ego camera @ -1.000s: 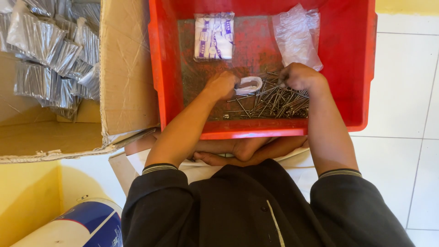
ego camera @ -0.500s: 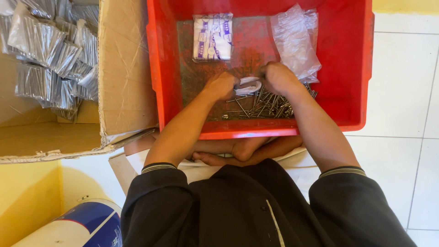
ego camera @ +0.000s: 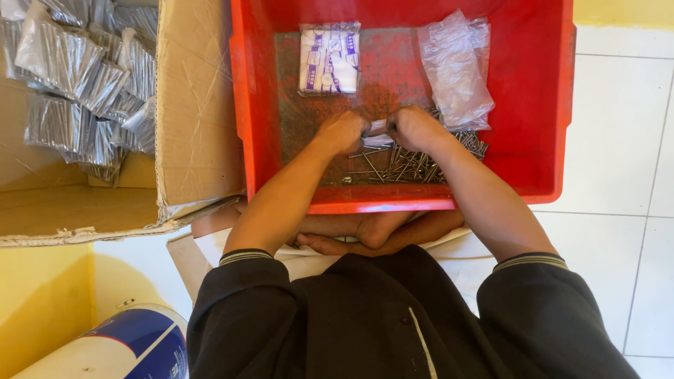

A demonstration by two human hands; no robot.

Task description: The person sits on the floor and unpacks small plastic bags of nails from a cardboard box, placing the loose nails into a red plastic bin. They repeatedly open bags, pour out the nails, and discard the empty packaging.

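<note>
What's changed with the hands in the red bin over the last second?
The right hand moved left off the nail pile to meet the left hand; both now pinch the small clear bag between them. The left hand barely shifted. The red bin, label stack, empty plastic bags and cardboard box stayed put.

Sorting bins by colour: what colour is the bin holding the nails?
Red; the bin shows plainly in the head view.
</note>
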